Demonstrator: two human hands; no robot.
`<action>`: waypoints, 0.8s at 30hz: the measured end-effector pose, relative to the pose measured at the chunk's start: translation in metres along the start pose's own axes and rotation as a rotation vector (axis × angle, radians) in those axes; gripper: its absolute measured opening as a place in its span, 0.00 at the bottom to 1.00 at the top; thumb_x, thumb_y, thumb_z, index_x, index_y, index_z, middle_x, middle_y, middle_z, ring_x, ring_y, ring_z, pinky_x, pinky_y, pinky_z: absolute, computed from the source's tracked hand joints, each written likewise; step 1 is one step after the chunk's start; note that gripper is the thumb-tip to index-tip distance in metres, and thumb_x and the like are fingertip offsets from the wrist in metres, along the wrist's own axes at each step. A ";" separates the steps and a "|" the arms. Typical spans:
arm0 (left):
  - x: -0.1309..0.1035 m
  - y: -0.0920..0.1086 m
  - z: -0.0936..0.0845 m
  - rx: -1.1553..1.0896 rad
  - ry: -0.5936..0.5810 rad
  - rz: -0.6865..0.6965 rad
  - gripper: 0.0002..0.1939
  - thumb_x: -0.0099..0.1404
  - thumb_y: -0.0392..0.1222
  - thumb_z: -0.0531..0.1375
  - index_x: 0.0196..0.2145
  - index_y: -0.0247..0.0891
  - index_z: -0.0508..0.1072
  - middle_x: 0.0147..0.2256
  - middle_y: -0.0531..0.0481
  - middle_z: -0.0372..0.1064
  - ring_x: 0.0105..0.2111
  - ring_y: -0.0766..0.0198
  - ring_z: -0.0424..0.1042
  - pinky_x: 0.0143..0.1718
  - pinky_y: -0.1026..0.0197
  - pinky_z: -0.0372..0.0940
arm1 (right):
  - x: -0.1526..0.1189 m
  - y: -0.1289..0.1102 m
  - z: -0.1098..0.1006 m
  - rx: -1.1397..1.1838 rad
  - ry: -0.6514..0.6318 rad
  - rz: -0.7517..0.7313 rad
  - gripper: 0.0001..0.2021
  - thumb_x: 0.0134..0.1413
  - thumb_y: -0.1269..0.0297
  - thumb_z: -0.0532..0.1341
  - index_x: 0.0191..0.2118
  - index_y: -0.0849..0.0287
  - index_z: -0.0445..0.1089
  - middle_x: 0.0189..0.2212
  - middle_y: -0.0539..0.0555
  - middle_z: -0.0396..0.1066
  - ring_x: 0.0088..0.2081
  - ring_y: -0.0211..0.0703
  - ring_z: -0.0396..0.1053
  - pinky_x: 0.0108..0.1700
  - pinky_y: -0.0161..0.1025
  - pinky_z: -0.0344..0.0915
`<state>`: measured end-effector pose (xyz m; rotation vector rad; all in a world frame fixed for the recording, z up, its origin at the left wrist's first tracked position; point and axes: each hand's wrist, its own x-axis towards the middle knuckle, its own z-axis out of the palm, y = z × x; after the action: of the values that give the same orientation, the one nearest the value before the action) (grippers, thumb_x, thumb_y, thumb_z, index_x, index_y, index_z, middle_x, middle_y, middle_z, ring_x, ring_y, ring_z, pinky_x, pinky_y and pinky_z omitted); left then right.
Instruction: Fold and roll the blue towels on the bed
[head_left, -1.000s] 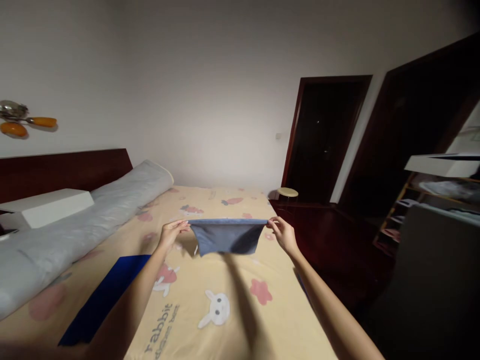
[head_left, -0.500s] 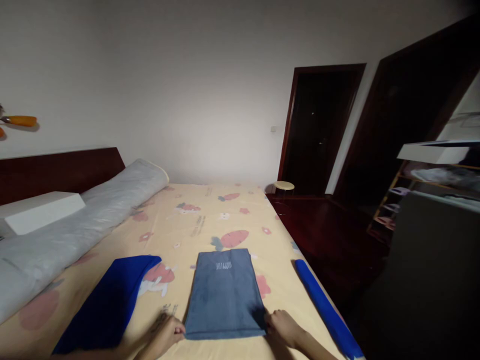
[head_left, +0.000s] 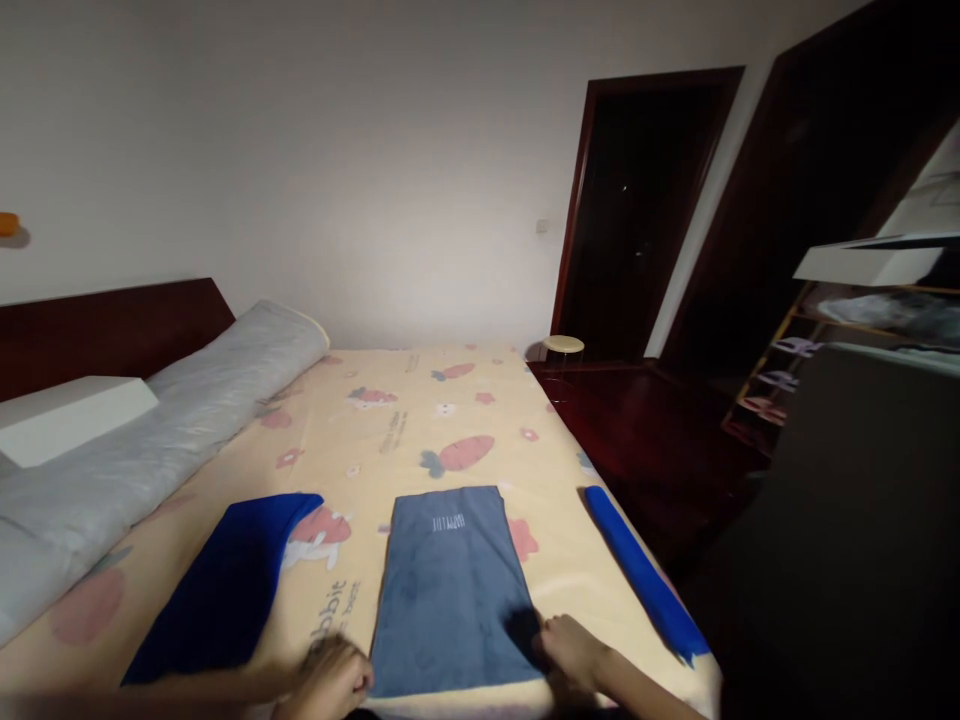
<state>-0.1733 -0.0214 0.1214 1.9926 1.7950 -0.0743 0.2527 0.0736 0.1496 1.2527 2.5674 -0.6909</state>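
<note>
A grey-blue towel (head_left: 454,590) with small white lettering near its far edge lies flat on the bed, its long sides running away from me. At its near left corner, my left hand (head_left: 334,675) is closed in a pinch. My right hand (head_left: 574,645) pinches the right edge close to the other near corner, its shadow falling on the fabric. Left of my hands lies a flat dark-blue cloth (head_left: 225,580). To the right, a narrow rolled or folded blue cloth (head_left: 641,570) rests along the bed's edge.
The bed (head_left: 405,430) has a sheet printed with carrots and rabbits. A long grey plastic-wrapped roll (head_left: 187,410) and a white box (head_left: 75,415) lie by the headboard (head_left: 112,330). Beyond the right edge are a stool (head_left: 564,344), dark floor and a shelf rack (head_left: 780,350).
The view has shifted and tilted slightly. Both hands stay at the towel's near corners; its near end now reaches a little closer to me and looks longer.
</note>
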 end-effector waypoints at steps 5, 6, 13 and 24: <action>0.026 0.031 -0.008 0.108 0.151 0.238 0.12 0.60 0.54 0.57 0.30 0.49 0.78 0.34 0.48 0.77 0.41 0.52 0.73 0.49 0.49 0.63 | 0.031 -0.029 -0.027 0.075 0.200 0.004 0.16 0.46 0.56 0.62 0.43 0.53 0.74 0.38 0.55 0.78 0.41 0.53 0.75 0.41 0.40 0.65; 0.038 0.044 -0.010 0.112 0.212 0.265 0.13 0.63 0.50 0.55 0.32 0.49 0.78 0.35 0.48 0.77 0.42 0.54 0.74 0.50 0.52 0.64 | 0.042 -0.042 -0.030 0.090 0.255 0.022 0.16 0.51 0.57 0.59 0.46 0.54 0.73 0.41 0.57 0.77 0.44 0.53 0.74 0.44 0.40 0.65; 0.113 0.119 0.047 0.134 0.488 0.013 0.29 0.63 0.28 0.44 0.60 0.36 0.65 0.60 0.41 0.65 0.60 0.57 0.63 0.60 0.52 0.61 | 0.114 -0.122 0.043 0.140 0.436 0.185 0.30 0.58 0.74 0.45 0.66 0.63 0.53 0.67 0.60 0.50 0.66 0.47 0.51 0.64 0.44 0.51; 0.051 0.029 0.091 0.342 0.627 0.071 0.33 0.71 0.50 0.45 0.68 0.45 0.35 0.67 0.50 0.50 0.65 0.59 0.54 0.64 0.50 0.52 | 0.064 -0.028 0.118 0.042 0.614 0.281 0.33 0.66 0.45 0.41 0.68 0.62 0.46 0.68 0.58 0.46 0.69 0.50 0.43 0.68 0.54 0.44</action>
<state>-0.1149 -0.0083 0.0314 2.5190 2.1945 0.3226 0.1886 0.0447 0.0323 2.0520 2.7267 -0.3358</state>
